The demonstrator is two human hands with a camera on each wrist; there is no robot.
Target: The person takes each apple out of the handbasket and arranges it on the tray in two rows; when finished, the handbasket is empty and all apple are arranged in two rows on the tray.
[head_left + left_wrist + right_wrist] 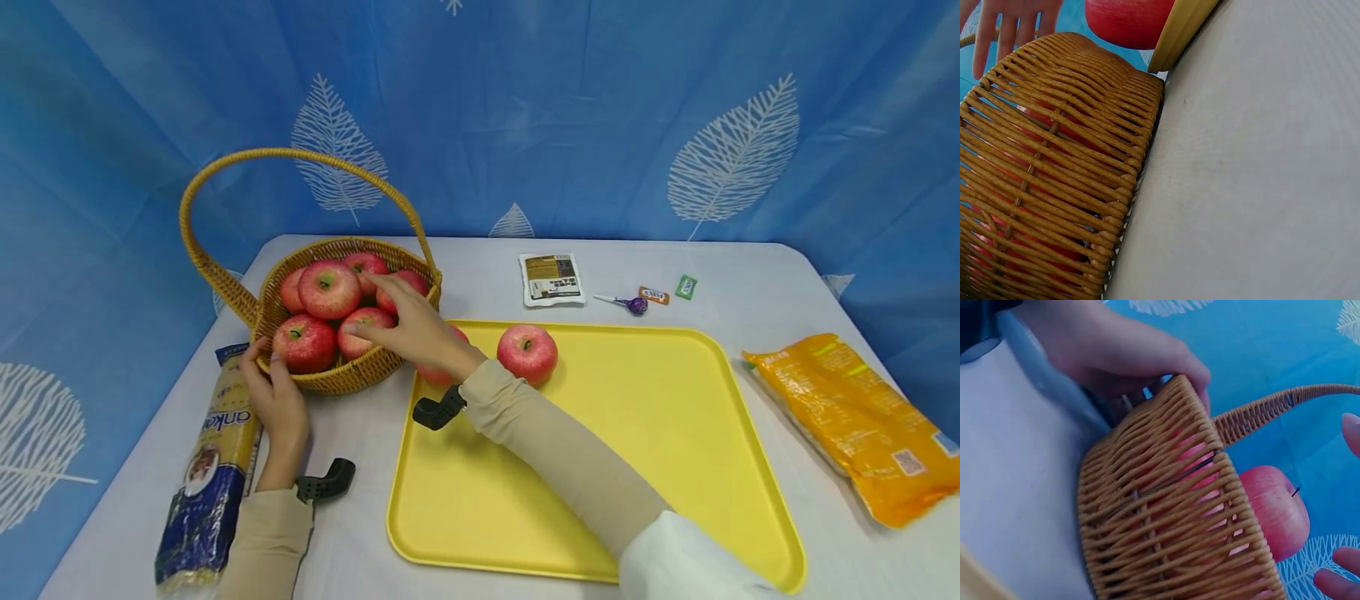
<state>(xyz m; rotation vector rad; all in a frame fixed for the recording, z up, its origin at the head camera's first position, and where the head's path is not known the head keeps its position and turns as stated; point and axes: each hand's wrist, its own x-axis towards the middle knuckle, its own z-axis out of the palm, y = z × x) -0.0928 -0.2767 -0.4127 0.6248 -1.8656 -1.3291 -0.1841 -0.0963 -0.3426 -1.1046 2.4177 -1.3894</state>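
A woven basket with a tall arched handle stands at the left, heaped with red apples. My left hand grips its near-left rim, the thumb over the edge and fingers along the outer side. Above the apples at the basket's right side, my right hand is spread with nothing in it; its straight fingers show in the left wrist view. An apple rises above the rim in the right wrist view. Under my right wrist another apple, partly hidden, lies on the yellow tray.
One more apple sits near the tray's far edge. Left of my left arm lies a blue-and-gold packet. Behind the tray are a white sachet, a lollipop and two small wrapped sweets. An orange bag lies right.
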